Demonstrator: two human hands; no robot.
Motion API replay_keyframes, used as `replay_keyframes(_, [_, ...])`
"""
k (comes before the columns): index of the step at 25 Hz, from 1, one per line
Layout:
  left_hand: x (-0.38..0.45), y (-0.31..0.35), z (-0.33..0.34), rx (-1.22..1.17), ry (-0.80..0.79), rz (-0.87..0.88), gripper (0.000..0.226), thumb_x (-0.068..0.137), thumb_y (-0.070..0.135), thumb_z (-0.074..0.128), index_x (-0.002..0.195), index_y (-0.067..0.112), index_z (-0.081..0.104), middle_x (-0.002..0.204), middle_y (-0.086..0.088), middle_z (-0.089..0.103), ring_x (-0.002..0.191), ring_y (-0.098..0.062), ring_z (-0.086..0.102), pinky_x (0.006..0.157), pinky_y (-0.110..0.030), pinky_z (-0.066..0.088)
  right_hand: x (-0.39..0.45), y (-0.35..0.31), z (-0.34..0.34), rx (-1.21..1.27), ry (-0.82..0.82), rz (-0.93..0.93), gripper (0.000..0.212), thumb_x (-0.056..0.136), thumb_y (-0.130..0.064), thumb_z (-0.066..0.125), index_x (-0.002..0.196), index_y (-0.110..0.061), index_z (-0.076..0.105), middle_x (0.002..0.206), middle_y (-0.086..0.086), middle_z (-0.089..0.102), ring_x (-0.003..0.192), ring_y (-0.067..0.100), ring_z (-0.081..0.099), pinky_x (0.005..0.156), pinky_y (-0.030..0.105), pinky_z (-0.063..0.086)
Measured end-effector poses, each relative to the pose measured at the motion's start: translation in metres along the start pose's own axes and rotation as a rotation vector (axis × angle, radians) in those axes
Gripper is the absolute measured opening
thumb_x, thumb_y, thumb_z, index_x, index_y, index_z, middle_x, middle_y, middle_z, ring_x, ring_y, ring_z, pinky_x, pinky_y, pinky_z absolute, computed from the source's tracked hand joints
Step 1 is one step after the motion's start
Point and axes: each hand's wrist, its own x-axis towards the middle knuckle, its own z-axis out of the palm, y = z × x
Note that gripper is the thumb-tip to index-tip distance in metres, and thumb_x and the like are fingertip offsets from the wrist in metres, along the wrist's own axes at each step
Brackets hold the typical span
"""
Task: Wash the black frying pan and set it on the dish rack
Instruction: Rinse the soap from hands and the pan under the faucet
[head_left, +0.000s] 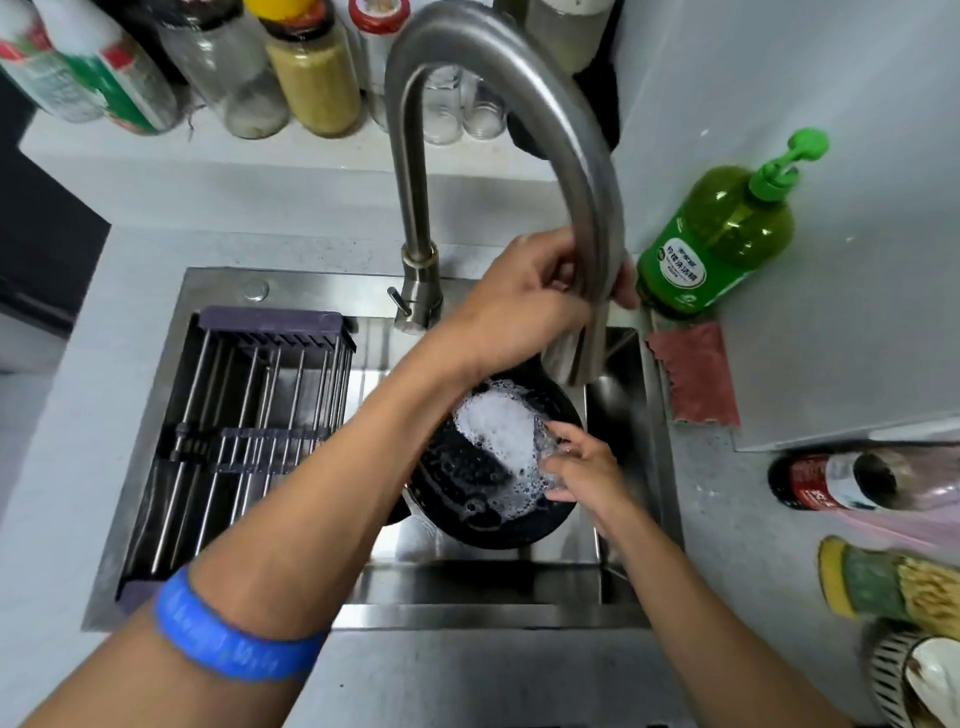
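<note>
Your left hand (524, 296) is curling its grip round the faucet spout (582, 218), while your right hand (582, 462) is pinching something soapy inside the black frying pan (467, 467), lying below the faucet. Rinsing and the dish rack (249, 415), beside it, are remaining.

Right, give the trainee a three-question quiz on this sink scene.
1. True or false: the pan is already on the rack.
2. What does the left hand grip? A) soap bottle B) faucet C) cloth
3. Fill in: the right hand rests in the pan's ____.

Key: 1 false, the pan sits in the sink; 2 B; 3 foam.
</note>
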Motion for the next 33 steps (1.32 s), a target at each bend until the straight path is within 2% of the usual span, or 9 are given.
replay_keyframes(3, [-0.038, -0.036, -0.03, 0.235, 0.129, -0.113, 0.061, 0.065, -0.002, 0.049, 0.121, 0.022, 0.062, 0.127, 0.007, 0.061, 0.123, -0.009, 0.05, 0.104, -0.039, 0.041, -0.003, 0.0, 0.009, 0.091, -0.023, 0.033, 0.058, 0.087, 0.007, 0.066, 0.135, -0.025, 0.06, 0.107, -0.003, 0.057, 0.092, 0.01, 0.063, 0.06, 0.027, 0.061])
replay_keyframes(7, [-0.026, -0.088, -0.077, 1.168, 0.246, -0.424, 0.052, 0.082, 0.019, 0.054, 0.133, 0.009, 0.047, 0.139, -0.011, 0.044, 0.127, -0.031, 0.036, 0.1, -0.046, 0.039, -0.008, -0.005, 0.025, 0.173, -0.039, 0.049, 0.058, 0.088, 0.005, 0.067, 0.136, -0.026, 0.059, 0.115, 0.001, 0.058, 0.098, 0.014, 0.067, 0.064, 0.03, 0.062])
replay_keyframes(12, [-0.032, -0.115, -0.086, 1.206, 0.235, -0.444, 0.033, 0.08, 0.02, 0.051, 0.104, 0.0, 0.061, 0.104, -0.018, 0.063, 0.097, -0.035, 0.053, 0.076, -0.039, 0.044, -0.01, -0.005, 0.025, 0.215, 0.001, 0.072, 0.058, 0.087, 0.005, 0.068, 0.139, -0.021, 0.057, 0.115, -0.002, 0.063, 0.096, 0.013, 0.067, 0.06, 0.028, 0.062])
replay_keyframes(15, [-0.039, -0.122, -0.077, 1.369, 0.222, -0.354, 0.042, 0.078, 0.025, 0.05, 0.112, 0.001, 0.059, 0.11, -0.017, 0.063, 0.103, -0.031, 0.053, 0.093, -0.04, 0.04, -0.009, -0.008, 0.024, 0.226, 0.015, 0.069, 0.055, 0.089, 0.001, 0.068, 0.139, -0.019, 0.057, 0.112, -0.002, 0.066, 0.09, 0.008, 0.067, 0.06, 0.029, 0.062])
replay_keyframes(19, [-0.074, -0.145, -0.016, 0.723, 0.524, -0.406, 0.043, 0.085, 0.015, 0.056, 0.128, 0.009, 0.054, 0.121, -0.01, 0.062, 0.104, -0.026, 0.06, 0.096, -0.032, 0.046, -0.008, -0.019, 0.033, 0.255, 0.073, 0.047, 0.032, 0.091, -0.01, 0.069, 0.12, -0.023, 0.069, 0.097, -0.008, 0.072, 0.083, 0.006, 0.065, 0.057, 0.025, 0.056])
replay_keyframes(23, [-0.068, -0.165, 0.042, -0.096, 0.385, -0.591, 0.032, 0.095, 0.024, 0.054, 0.127, 0.02, 0.059, 0.104, 0.001, 0.071, 0.093, -0.008, 0.067, 0.087, -0.025, 0.051, -0.013, -0.023, 0.043, 0.33, 0.208, -0.024, 0.014, 0.094, -0.018, 0.067, 0.091, -0.03, 0.073, 0.073, -0.017, 0.075, 0.061, -0.007, 0.067, 0.052, 0.014, 0.047])
replay_keyframes(29, [-0.035, -0.153, 0.079, -0.863, 0.608, -0.666, 0.033, 0.096, 0.034, 0.044, 0.098, 0.013, 0.069, 0.085, 0.001, 0.072, 0.085, -0.015, 0.065, 0.081, -0.024, 0.05, -0.025, -0.039, 0.063, 0.444, 0.15, -0.129, 0.028, 0.104, -0.028, 0.041, 0.107, -0.016, 0.066, 0.116, 0.01, 0.066, 0.11, 0.023, 0.064, 0.083, 0.022, 0.051])
replay_keyframes(31, [-0.031, -0.151, 0.076, -0.894, 0.638, -0.657, 0.03, 0.098, 0.036, 0.04, 0.084, 0.024, 0.064, 0.07, 0.012, 0.065, 0.074, -0.006, 0.056, 0.072, -0.015, 0.047, -0.03, -0.045, 0.062, 0.358, 0.059, -0.138, 0.062, 0.101, -0.043, 0.029, 0.132, 0.006, 0.051, 0.141, 0.028, 0.049, 0.136, 0.041, 0.042, 0.106, 0.035, 0.037])
replay_keyframes(33, [-0.033, -0.147, 0.071, -0.841, 0.677, -0.687, 0.028, 0.097, 0.028, 0.045, 0.085, 0.014, 0.066, 0.073, -0.003, 0.066, 0.071, -0.016, 0.06, 0.071, -0.028, 0.051, -0.027, -0.04, 0.056, 0.236, 0.044, -0.175, 0.065, 0.101, -0.048, 0.033, 0.138, 0.004, 0.048, 0.144, 0.028, 0.047, 0.135, 0.037, 0.044, 0.098, 0.026, 0.034])
